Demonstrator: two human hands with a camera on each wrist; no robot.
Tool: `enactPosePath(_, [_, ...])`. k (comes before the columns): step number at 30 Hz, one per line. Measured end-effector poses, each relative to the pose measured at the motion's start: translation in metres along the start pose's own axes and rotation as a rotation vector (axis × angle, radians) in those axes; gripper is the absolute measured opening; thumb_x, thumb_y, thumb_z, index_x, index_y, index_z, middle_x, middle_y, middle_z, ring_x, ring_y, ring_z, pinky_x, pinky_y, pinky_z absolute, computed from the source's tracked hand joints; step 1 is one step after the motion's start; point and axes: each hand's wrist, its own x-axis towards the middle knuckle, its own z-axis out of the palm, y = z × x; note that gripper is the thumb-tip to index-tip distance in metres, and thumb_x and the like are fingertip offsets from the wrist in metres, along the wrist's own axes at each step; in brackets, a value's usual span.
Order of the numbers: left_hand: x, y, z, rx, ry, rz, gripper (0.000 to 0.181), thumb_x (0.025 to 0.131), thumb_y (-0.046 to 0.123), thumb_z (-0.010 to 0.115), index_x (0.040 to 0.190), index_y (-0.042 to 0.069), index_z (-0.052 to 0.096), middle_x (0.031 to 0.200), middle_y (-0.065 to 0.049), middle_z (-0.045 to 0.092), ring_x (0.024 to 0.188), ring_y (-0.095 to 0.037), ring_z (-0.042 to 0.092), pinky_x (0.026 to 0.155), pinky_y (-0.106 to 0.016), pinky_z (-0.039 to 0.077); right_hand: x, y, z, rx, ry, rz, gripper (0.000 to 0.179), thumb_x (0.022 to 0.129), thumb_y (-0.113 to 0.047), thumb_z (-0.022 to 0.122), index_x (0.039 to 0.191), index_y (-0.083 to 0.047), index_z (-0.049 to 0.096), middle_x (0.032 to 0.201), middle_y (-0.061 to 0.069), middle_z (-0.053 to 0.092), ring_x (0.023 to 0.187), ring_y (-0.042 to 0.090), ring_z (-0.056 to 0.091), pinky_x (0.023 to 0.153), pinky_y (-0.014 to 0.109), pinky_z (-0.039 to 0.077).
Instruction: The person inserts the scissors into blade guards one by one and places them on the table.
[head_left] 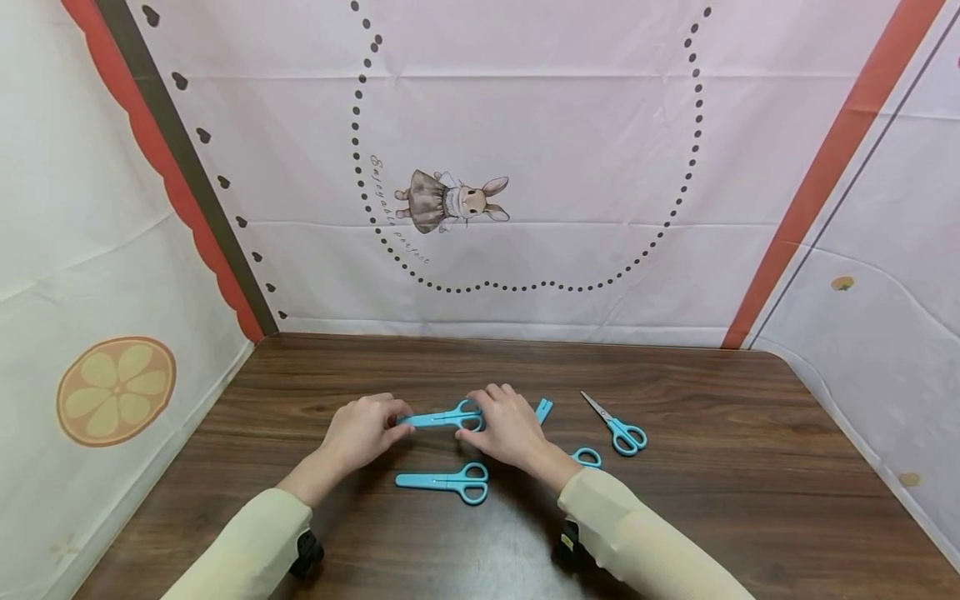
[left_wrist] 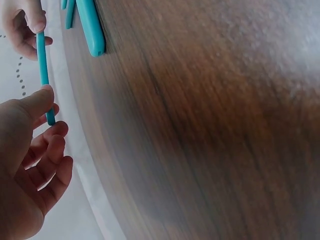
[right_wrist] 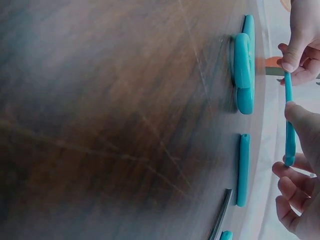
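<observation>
Both hands hold one pair of blue scissors (head_left: 433,419) level above the table, a blue sheath over its blades. My left hand (head_left: 365,429) pinches the sheath's tip between thumb and fingers. At the other end, the finger loops are gripped by my right hand (head_left: 506,427). Seen edge-on in the left wrist view, the scissors (left_wrist: 43,65) span the gap between the two hands. Nearer me lies a second sheathed pair of scissors (head_left: 442,482), loops to the right.
Right of the right hand lie a loose blue sheath (head_left: 543,410) and scissors with bare blades (head_left: 617,427). Blue finger loops (head_left: 587,456) of another pair show beside the right forearm, which hides the rest. A printed cloth (head_left: 570,183) hangs behind the wooden table (head_left: 712,483).
</observation>
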Motion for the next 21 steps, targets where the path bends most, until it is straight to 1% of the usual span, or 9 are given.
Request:
enactPosePath(5, [0.0018, -0.0011, 0.0007, 0.003, -0.021, -0.013, 0.018, 0.079, 0.034, 0.072, 0.09, 0.019, 0.071, 0.068, 0.01, 0.051, 0.052, -0.004, 0.04, 0.044, -0.022, 0.032, 0.0024, 0.0016, 0.0029, 0.012, -0.028, 0.011, 0.054, 0.077, -0.051, 0.067, 0.116, -0.014, 0.061, 0.098, 0.001, 0.06, 0.083, 0.016, 0.051, 0.067, 0.03, 0.044])
enactPosePath(15, [0.0051, -0.0067, 0.0051, 0.017, -0.019, -0.009, 0.019, 0.079, 0.034, 0.072, 0.09, 0.019, 0.07, 0.067, 0.01, 0.049, 0.05, -0.004, 0.04, 0.044, -0.022, 0.032, 0.0075, 0.0047, 0.0074, 0.002, -0.063, 0.01, 0.055, 0.078, -0.052, 0.066, 0.116, -0.013, 0.061, 0.098, 0.001, 0.059, 0.082, 0.016, 0.05, 0.065, 0.028, 0.041])
enactPosePath(21, [0.0056, -0.0081, 0.0063, 0.021, -0.03, -0.011, 0.019, 0.079, 0.034, 0.072, 0.09, 0.019, 0.07, 0.067, 0.01, 0.049, 0.049, -0.005, 0.039, 0.043, -0.022, 0.032, 0.0093, 0.0049, 0.0096, -0.01, -0.091, 0.008, 0.054, 0.078, -0.052, 0.065, 0.117, -0.014, 0.06, 0.101, 0.002, 0.059, 0.085, 0.017, 0.051, 0.068, 0.03, 0.042])
